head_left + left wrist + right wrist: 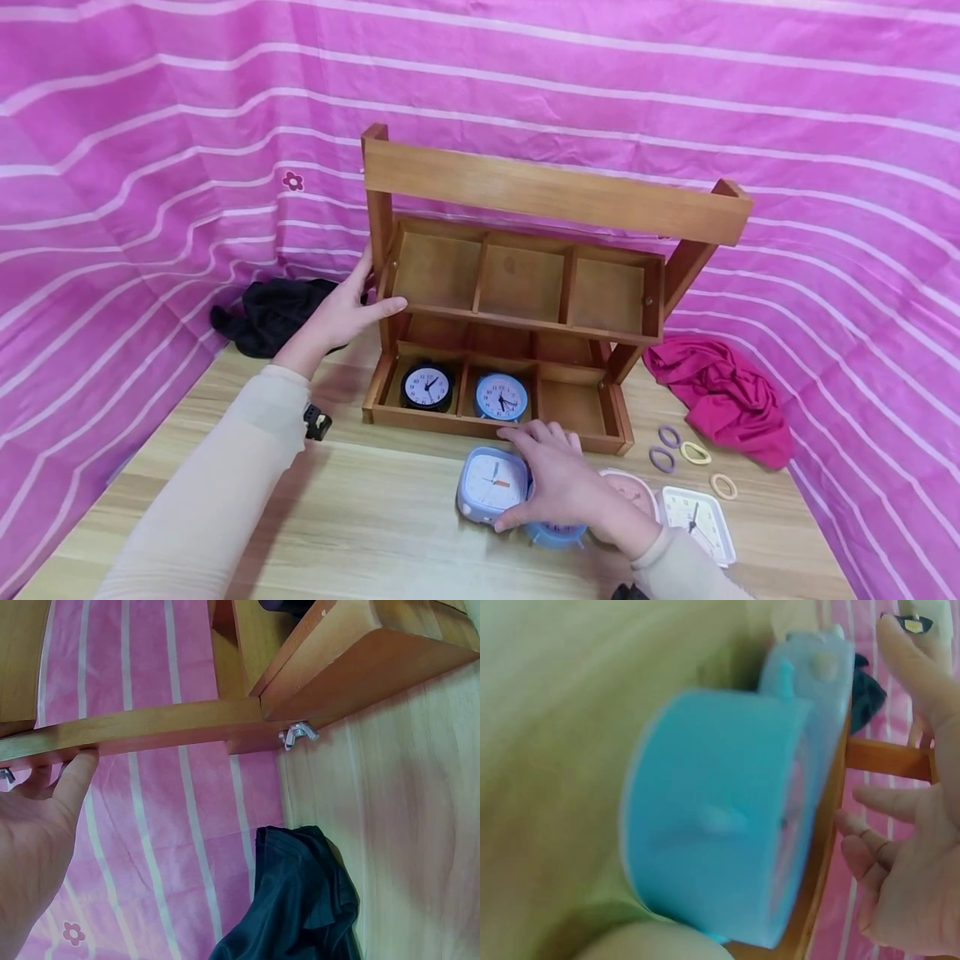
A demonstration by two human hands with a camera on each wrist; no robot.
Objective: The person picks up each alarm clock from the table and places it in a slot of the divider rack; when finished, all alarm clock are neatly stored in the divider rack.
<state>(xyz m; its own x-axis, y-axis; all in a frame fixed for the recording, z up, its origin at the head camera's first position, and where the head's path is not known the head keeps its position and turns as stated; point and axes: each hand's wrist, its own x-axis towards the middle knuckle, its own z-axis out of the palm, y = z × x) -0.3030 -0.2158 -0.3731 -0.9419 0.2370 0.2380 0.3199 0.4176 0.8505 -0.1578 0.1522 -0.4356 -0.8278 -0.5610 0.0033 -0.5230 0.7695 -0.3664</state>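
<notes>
I am midway through filling the wooden rack (517,333): a black clock (427,387) and a blue clock (500,397) already sit in its bottom row. My left hand (341,312) steadies the rack's left post, fingers straight against the wood. My right hand (558,483) lies with relaxed fingers over the lilac square clock (489,483) near the table's front edge. Next, I judge, comes closing round a clock and lifting it into the free compartment at the right.
</notes>
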